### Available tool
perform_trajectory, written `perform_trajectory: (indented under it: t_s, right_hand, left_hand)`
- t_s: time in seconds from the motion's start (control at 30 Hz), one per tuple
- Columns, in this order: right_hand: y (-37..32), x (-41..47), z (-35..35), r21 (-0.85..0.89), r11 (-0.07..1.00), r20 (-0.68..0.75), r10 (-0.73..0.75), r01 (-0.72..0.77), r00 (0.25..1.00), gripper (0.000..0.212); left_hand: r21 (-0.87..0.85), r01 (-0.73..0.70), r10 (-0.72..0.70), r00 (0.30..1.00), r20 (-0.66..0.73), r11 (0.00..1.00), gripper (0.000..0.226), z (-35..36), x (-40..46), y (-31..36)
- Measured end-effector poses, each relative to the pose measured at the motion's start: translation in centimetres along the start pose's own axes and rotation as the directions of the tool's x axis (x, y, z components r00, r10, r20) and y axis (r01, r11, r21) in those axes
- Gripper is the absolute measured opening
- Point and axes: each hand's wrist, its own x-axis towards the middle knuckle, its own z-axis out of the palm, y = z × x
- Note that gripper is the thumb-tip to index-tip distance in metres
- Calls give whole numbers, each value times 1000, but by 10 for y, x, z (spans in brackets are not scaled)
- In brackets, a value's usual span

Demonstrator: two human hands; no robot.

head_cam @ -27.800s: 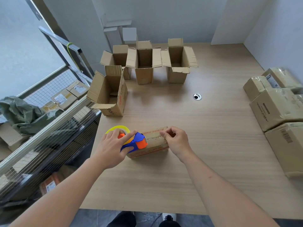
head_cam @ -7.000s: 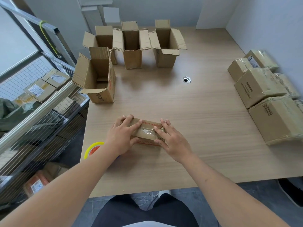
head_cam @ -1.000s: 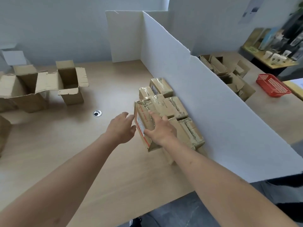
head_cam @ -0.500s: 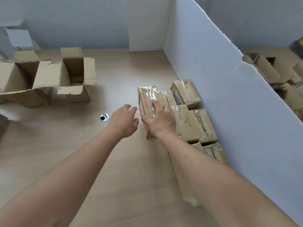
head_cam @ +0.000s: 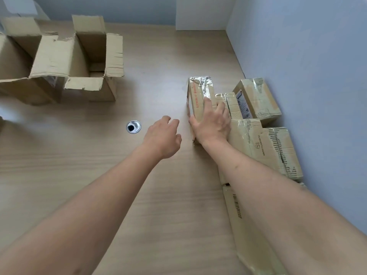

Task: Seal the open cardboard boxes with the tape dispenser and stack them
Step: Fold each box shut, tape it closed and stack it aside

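A freshly taped small cardboard box [head_cam: 198, 92] with red print stands on the wooden table [head_cam: 99, 175], pressed against the left side of a group of sealed boxes [head_cam: 266, 147]. My right hand [head_cam: 211, 124] grips it, fingers over its top and thumb down its left face. My left hand [head_cam: 162, 135] hovers just left of the box with loosely curled fingers, touching nothing. Two open boxes [head_cam: 93, 56] with raised flaps stand at the far left. The tape dispenser is out of view.
A white partition wall [head_cam: 297, 76] runs along the right behind the sealed boxes; another sealed box [head_cam: 258, 100] sits at its foot. A long taped box [head_cam: 248, 225] lies under my right forearm. A metal cable hole [head_cam: 133, 127] is in the tabletop.
My right hand has brought the taped box down onto the table against the sealed boxes. My left hand has come off the box and drifted slightly left.
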Motion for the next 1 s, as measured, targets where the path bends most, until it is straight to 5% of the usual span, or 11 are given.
perform_trajectory:
  t_s: [0.33,0.53,1.0]
  right_hand:
    - [-3,-2,-9,-42,999,31,35,-33,999,77]
    - [-11,-29,-59,41,989,120,-146,142,982,59]
    - [-28,-163,-182,55,893,179,-448,446,876,58]
  left_hand:
    - [10,-17,17,1000,-16,1000,46,-17,-10,1]
    - [61,-44,48,997,-63,997,45,-64,-38,13]
    - [123,59,-38,985,-169,991,52,-116,-219,23]
